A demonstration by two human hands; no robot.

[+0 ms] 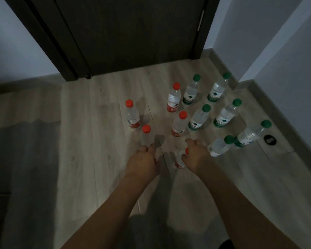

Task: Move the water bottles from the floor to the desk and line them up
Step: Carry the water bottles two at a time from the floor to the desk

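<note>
Several clear water bottles stand on the wooden floor, some with red caps and some with green caps. My left hand [144, 159] grips the lower body of a red-capped bottle [146, 136]. My right hand [196, 155] curls over another red-capped bottle [180, 159], hiding most of its cap. Other red-capped bottles stand at the left [132, 115], the middle [179, 124] and the back [174, 97]. Green-capped bottles stand to the right, among them one near my right hand [220, 145] and one at the far right [250, 134]. The desk is out of view.
A dark shut door [133, 33] stands behind the bottles, with a doorstop [88, 76] at its foot. White walls with a skirting board close off the right side. A round black floor fitting [270, 140] lies at the right. A grey rug [22, 168] covers the floor on the left.
</note>
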